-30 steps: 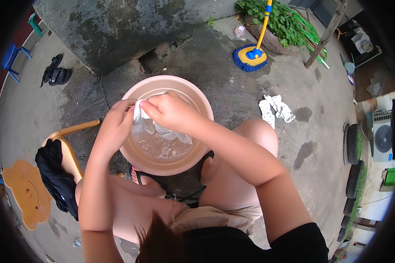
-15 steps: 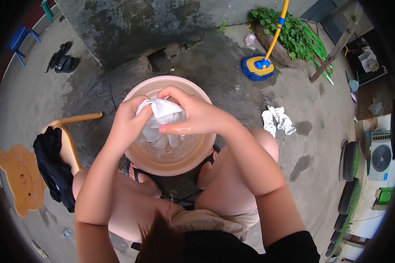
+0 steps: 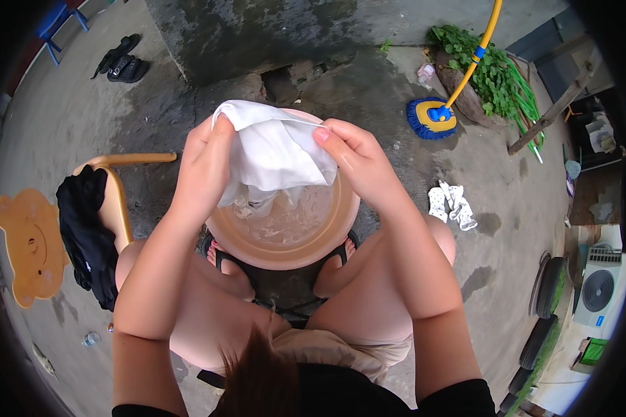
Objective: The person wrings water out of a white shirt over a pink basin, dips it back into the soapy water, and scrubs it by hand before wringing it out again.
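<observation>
A wet white cloth (image 3: 271,153) hangs above a round pink basin (image 3: 334,233) of soapy water on the ground between my knees. My left hand (image 3: 205,163) grips the cloth's left side. My right hand (image 3: 351,156) pinches its right edge between thumb and fingers. The cloth's lower end drips into the water. Both hands are lifted over the far half of the basin.
A wooden chair (image 3: 115,201) with dark clothing (image 3: 83,229) draped on it stands at my left, beside a bear-shaped stool (image 3: 28,243). A blue and yellow mop (image 3: 435,115), white socks (image 3: 452,205), plants (image 3: 494,69), black sandals (image 3: 122,66) and tyres (image 3: 546,292) lie around.
Both hands have risen out of the water, lifting the white cloth and spreading it wider above the basin.
</observation>
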`<state>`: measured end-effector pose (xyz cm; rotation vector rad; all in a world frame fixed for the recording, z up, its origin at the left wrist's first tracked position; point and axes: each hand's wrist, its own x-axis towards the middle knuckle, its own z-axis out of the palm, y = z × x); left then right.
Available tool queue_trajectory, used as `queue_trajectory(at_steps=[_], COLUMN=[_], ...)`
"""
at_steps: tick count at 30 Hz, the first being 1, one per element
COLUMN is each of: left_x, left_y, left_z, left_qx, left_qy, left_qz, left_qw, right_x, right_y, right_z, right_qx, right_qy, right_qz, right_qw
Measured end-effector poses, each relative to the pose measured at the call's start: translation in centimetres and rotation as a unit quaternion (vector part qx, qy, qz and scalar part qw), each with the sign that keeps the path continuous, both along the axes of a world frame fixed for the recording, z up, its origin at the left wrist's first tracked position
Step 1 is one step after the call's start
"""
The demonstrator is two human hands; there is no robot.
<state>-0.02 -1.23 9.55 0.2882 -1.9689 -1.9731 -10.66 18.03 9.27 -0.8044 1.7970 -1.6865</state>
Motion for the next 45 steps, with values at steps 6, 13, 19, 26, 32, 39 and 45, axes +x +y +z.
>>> queue_trajectory(at_steps=[6, 13, 19, 26, 32, 39, 45], left_x=[0.6, 0.4, -0.2, -1.0, -0.9, -1.0, -0.9], left_y=[-1.1, -1.7, -2.0, -3.0, -3.2, -2.5, -2.9], left_z=[1.2, 0.7, 1.2, 0.8, 0.8, 1.0, 1.5], left_qx=[-0.132, -0.016, 0.155, 0.093, -0.012, -0.04, -0.057], left_qy=[0.031, -0.009, 0.016, 0.028, -0.026, 0.034, -0.119], left_qz=[0.014, 0.006, 0.063, 0.118, 0.13, 0.122, 0.079], left_qw=[0.991, 1.0, 0.986, 0.988, 0.991, 0.991, 0.988], right_x=[0.6, 2.1, -0.2, -0.6, 0.5, 0.5, -0.9], right_y=[-0.5, -1.6, -0.3, 0.3, -0.7, -1.2, 0.3], right_z=[-0.6, -1.5, -0.2, 0.5, 0.6, 0.6, 0.1], right_qx=[0.04, -0.009, 0.047, 0.015, -0.057, -0.102, -0.034], right_qy=[0.027, 0.051, -0.067, -0.05, -0.076, -0.086, -0.078], right_qz=[-0.014, 0.033, 0.091, 0.0, -0.036, -0.084, -0.075], right_qw=[0.999, 0.998, 0.992, 0.999, 0.995, 0.988, 0.994])
